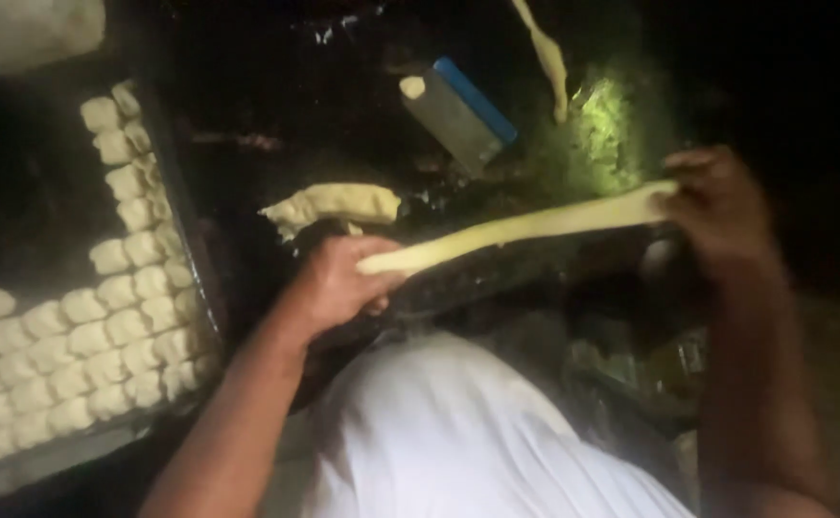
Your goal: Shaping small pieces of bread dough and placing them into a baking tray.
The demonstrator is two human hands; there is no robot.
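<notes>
Dark, glossy work surface (247, 86) in a dim room, lit only in patches; a greenish glare at one o'clock. At nine o'clock, a black tray (185, 221) packed with rows of small, pale, pillowy dough pieces (84, 345), matte and soft-edged. Near centre, a lumpy dough scrap (334, 203); at twelve o'clock, a flat metal scraper (458, 115) with a blue handle, a dab of dough stuck on it. Another thin strip hanging at top, possibly dough too. Stretched across the middle, a long smooth dough rope (516, 230), cream-coloured. Left hand (338, 283) closed around its lower end; right hand (717, 206), blurred, pinching the upper end at three o'clock. White cloth at six o'clock.
</notes>
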